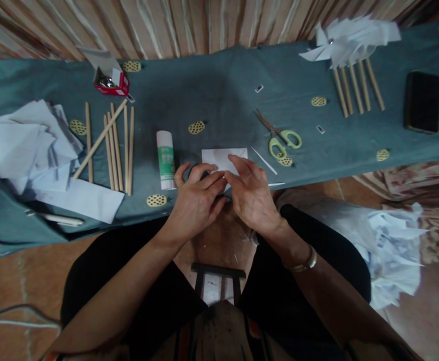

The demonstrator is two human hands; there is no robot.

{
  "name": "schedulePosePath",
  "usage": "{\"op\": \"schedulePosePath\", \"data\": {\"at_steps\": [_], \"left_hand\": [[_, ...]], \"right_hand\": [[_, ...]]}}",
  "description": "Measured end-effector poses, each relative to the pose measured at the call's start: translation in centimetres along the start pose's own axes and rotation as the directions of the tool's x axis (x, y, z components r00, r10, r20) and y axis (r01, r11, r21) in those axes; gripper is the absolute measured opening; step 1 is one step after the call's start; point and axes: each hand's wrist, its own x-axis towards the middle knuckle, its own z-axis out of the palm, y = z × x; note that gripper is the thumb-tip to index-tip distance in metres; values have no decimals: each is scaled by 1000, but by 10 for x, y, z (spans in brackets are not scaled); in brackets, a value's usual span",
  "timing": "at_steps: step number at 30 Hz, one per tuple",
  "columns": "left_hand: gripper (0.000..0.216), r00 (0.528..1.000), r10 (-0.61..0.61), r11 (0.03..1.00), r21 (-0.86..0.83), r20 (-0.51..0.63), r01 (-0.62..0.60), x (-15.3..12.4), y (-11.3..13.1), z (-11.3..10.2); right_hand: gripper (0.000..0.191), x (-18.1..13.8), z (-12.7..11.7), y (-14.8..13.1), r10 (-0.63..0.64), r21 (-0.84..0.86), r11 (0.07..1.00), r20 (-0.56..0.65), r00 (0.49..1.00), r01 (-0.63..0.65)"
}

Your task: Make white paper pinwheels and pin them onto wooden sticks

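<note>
While my left hand (196, 200) and right hand (252, 193) rest side by side, fingers pressed flat, I hold down the white paper (221, 159) on the teal cloth (219, 95). Left of the paper lies a glue stick (165, 159); right of it, farther off, scissors (281, 138).

Glue stick (165, 159) label illegible.
</note>
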Motion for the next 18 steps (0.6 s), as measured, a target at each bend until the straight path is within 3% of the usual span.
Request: {"op": "schedulePosePath", "data": {"at_steps": [7, 13, 18], "left_hand": [[30, 998, -61, 997, -55, 33, 62, 1, -1, -3], [27, 999, -41, 999, -23, 8, 41, 0, -3, 0], [27, 999, -29, 1000, -8, -15, 29, -1, -4, 2]], "right_hand": [[32, 0, 1, 1, 30, 17, 999, -14, 999, -30], [37, -2, 0, 3, 94, 108, 991, -98, 991, -83], [35, -3, -2, 0, 94, 100, 991, -72, 993, -87]]}}
